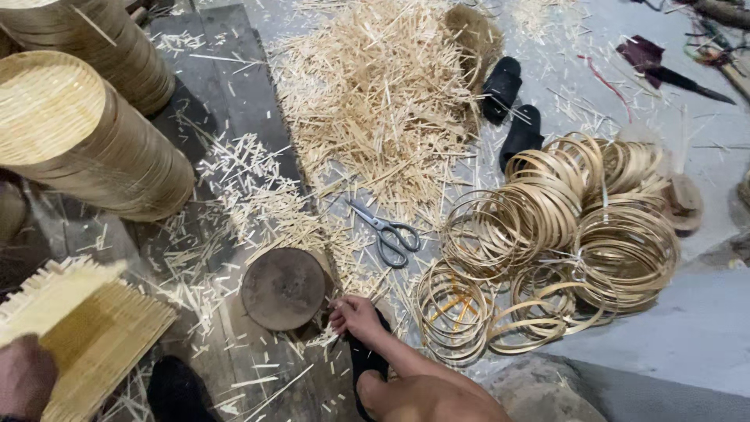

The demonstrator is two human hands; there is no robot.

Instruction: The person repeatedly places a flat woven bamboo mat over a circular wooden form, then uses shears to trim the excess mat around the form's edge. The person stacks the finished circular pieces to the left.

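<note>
My left hand, blurred at the lower left edge, grips a square woven bamboo mat with loose strip ends sticking out. My right hand reaches down to the floor beside a round dark wooden block. Its fingers are curled among short bamboo slivers at the block's right edge, and whether they pinch anything is not visible. A black slipper lies just under my right wrist.
Grey-handled scissors lie on the floor beyond the block. Heaps of bamboo hoops fill the right. A big pile of bamboo offcuts lies ahead, near two black slippers. Stacked round woven trays stand at left. A knife lies far right.
</note>
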